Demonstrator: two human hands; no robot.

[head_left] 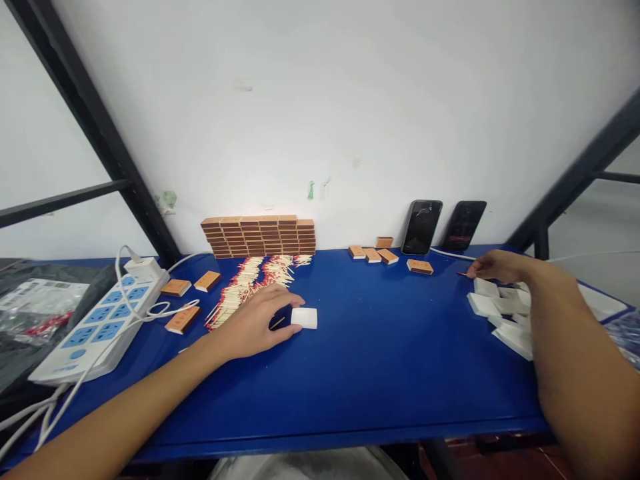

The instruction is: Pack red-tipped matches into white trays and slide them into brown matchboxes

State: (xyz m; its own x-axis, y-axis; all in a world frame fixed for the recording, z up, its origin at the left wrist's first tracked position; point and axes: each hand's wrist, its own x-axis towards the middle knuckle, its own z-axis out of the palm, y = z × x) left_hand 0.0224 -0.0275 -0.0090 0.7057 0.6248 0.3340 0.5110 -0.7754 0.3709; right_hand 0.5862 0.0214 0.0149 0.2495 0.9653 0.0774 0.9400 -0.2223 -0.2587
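Note:
My left hand [260,320] has its thumb and forefinger at the left end of a small white matchbox tray [305,319], which rests on the blue table. Behind and beside that hand lie heaps of loose red-tipped matches [245,280], and a single stick shows under the palm. On the right, my right hand [493,267] is closed in a pinch above several white matchbox trays [487,303]. A thin dark-red bit pokes out of its fingertips, too small to make out. My forearm hides part of that pile.
A stack of matchboxes [257,235] stands against the wall. More loose matchboxes [373,255] lie at mid-back and at left [183,319]. Two phones [423,228] lean on the wall. A white power strip [103,323] with cables and a dark plastic bag [45,313] occupy the left.

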